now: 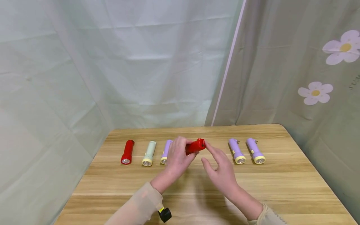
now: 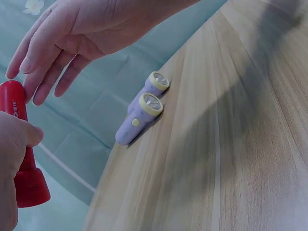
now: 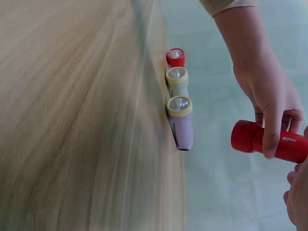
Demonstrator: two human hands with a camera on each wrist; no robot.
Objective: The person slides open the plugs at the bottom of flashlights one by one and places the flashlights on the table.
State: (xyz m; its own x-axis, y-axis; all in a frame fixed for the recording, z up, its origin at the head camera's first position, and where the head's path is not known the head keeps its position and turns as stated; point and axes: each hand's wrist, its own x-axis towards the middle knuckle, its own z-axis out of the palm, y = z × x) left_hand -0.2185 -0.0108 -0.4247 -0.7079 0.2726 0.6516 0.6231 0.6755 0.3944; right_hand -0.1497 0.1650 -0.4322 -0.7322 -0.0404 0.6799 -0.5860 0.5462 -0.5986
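just below the frame's centre, the red torch [image 1: 194, 147] is gripped between thumb and fingers of the left hand [image 1: 176, 156], its long axis laid roughly sideways, its tail turned toward the right hand [image 1: 223, 172], whose uncurled fingers are held touching or just beside it.

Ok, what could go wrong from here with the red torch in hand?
The left hand holds the red torch above the table, so a slip could drop it. The right hand, close to the torch's end, might nudge it loose. In the head view the left hand partly covers a purple torch; lowering there could bump it.
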